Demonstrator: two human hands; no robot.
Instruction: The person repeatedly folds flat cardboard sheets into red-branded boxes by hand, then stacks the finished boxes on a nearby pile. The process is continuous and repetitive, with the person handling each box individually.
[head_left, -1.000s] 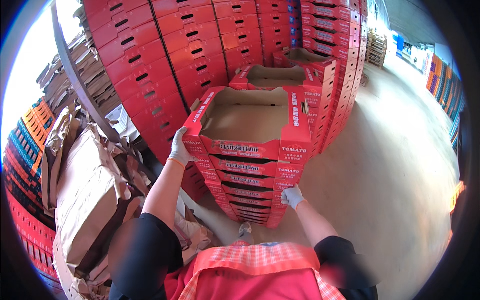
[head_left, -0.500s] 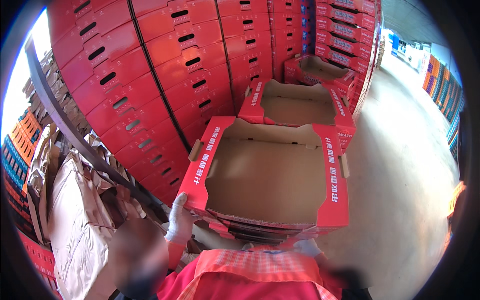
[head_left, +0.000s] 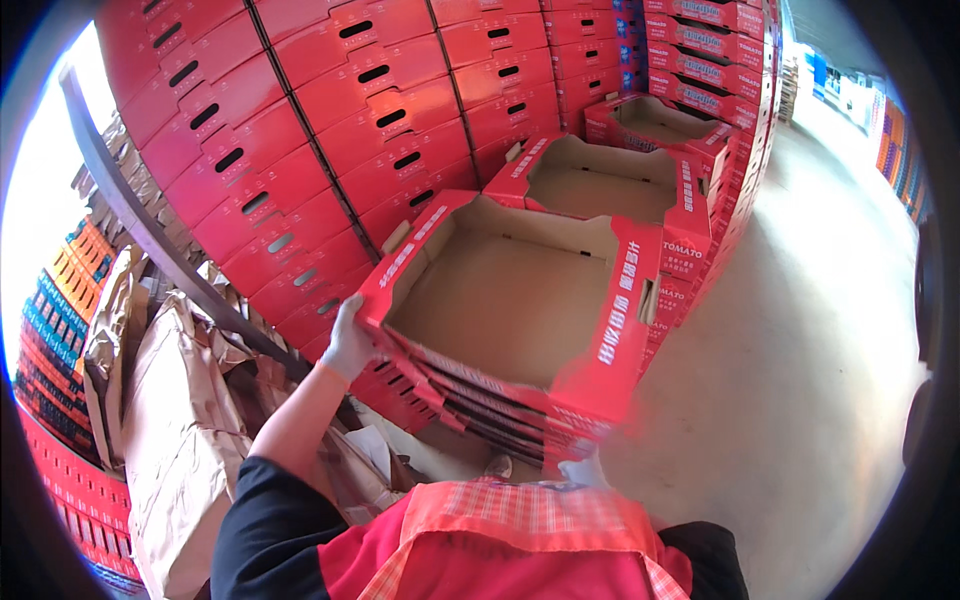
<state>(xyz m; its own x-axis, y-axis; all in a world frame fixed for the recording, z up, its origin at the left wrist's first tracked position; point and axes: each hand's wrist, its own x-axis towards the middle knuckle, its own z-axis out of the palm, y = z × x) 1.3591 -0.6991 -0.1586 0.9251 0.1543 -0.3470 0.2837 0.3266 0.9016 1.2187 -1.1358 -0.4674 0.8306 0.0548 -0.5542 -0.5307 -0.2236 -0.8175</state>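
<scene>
A stack of several open-topped red cardboard trays (head_left: 610, 385) with brown insides is in front of me, tilted, its right near corner lowest. My left hand (head_left: 350, 338), in a white glove, closes on the stack's left near corner, thumb up along the side. At the lower near right side of the stack, my right hand (head_left: 583, 468), also gloved, grips low down; its fingers are partly hidden and blurred. Just beyond stands another stack of red trays (head_left: 690, 215), with a further open red tray (head_left: 655, 120) behind it.
A tall wall of stacked red cartons (head_left: 400, 120) rises on the left and far side. Crumpled brown paper (head_left: 180, 430) lies to my left under a curved grey bar (head_left: 160, 240). Orange and blue crates (head_left: 60, 300) stand far left. Concrete floor (head_left: 790, 350) stretches along the right.
The held stack has turned and tilted, its near right corner swinging toward me. My left hand has risen with it, and my left forearm now shows. The view has shifted slightly.
</scene>
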